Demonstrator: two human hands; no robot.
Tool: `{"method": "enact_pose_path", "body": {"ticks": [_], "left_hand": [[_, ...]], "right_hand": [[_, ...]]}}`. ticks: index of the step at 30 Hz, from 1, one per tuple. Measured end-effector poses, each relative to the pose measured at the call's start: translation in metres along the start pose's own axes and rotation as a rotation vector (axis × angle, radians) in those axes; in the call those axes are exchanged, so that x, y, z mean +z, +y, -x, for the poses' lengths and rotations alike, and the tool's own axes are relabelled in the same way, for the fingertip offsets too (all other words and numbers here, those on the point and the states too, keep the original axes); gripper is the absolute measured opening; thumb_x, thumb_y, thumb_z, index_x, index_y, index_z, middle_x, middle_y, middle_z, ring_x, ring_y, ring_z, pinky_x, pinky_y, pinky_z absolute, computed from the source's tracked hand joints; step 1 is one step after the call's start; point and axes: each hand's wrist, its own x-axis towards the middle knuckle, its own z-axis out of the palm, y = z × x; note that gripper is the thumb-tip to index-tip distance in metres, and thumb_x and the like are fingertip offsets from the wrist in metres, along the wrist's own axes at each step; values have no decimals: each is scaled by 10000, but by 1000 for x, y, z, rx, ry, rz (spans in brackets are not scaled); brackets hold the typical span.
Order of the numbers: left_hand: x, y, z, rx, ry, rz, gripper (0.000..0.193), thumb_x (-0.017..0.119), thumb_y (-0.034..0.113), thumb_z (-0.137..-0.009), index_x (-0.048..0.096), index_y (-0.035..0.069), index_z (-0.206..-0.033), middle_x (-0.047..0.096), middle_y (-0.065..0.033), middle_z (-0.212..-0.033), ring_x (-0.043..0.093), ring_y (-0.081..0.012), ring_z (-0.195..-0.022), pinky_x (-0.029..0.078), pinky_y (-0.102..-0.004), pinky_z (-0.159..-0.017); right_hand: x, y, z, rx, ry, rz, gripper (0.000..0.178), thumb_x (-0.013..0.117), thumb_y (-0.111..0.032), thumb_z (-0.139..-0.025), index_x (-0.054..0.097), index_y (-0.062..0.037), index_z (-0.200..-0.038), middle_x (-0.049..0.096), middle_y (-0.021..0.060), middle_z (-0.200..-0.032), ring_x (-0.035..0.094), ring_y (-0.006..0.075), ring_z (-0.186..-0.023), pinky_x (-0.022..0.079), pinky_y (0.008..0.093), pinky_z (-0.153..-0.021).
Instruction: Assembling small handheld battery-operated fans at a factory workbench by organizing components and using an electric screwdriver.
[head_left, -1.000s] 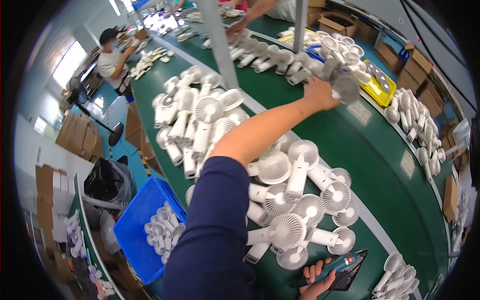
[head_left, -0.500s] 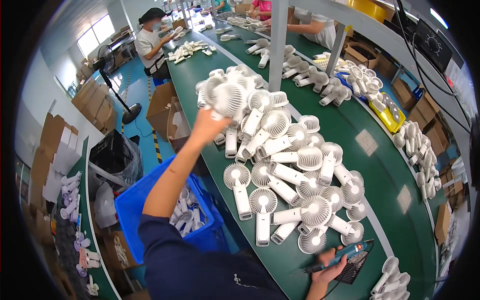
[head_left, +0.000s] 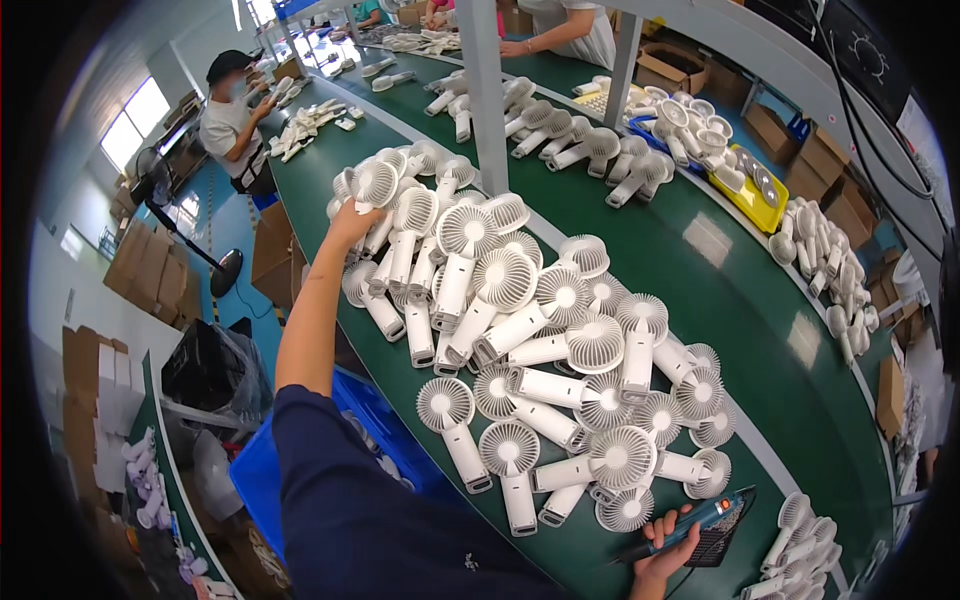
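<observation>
A large heap of white handheld fans with round grilles lies on the green bench. My left hand, arm stretched out, is closed on one handheld fan at the far left end of the heap; my fingers partly hide its handle. At the near right my right hand is wrapped round a teal electric screwdriver, its dark tip pointing left. Right beside that hand lies a black tray with small parts, perhaps screws. Two fans lie side by side at the heap's near edge.
A blue crate stands below the bench at left, partly behind my arm. A grey post rises beyond the heap. More fans lie at the near right. A yellow tray is at the far side. A co-worker works at far left.
My left hand has brought its fan down from above onto the heap's far left end. The view has shifted; my right hand still holds the screwdriver.
</observation>
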Motion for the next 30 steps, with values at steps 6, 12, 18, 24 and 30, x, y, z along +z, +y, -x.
{"method": "enact_pose_path", "body": {"ticks": [6,12,18,24,30], "left_hand": [[7,-8,6,-3,9,170,597,725,365,-686,554,37,-1154,629,-141,-1065,602,-257,-981,446,-349,-859],[7,-24,9,-61,235,221,551,727,382,-707,578,32,-1105,633,-134,-1043,602,-251,-950,441,-348,-833],[-2,-31,15,-236,399,436,507,726,337,-753,570,-13,-1084,628,-96,-991,597,-185,-861,450,-305,-762],[-8,-73,8,-466,412,874,292,685,207,-804,553,42,-1006,616,-72,-900,612,-182,-680,510,-310,-529],[-17,-75,14,-480,353,824,268,682,185,-794,551,19,-959,612,-62,-802,603,-179,-636,506,-315,-508]], "right_hand": [[8,2,-2,-28,21,31,291,388,-337,-938,415,-95,-1099,400,26,-698,376,87,-481,367,246,-509],[7,1,0,-7,22,49,296,390,-335,-939,414,-92,-1106,392,24,-694,367,87,-481,368,252,-519],[6,3,0,-20,4,42,296,385,-332,-944,414,-85,-1104,393,26,-693,370,87,-483,369,251,-523],[8,2,1,-20,10,43,291,384,-328,-946,412,-84,-1101,401,29,-695,373,84,-480,366,245,-512],[7,2,0,-31,6,37,284,387,-326,-947,412,-87,-1099,400,28,-698,370,79,-479,357,233,-499]]}}
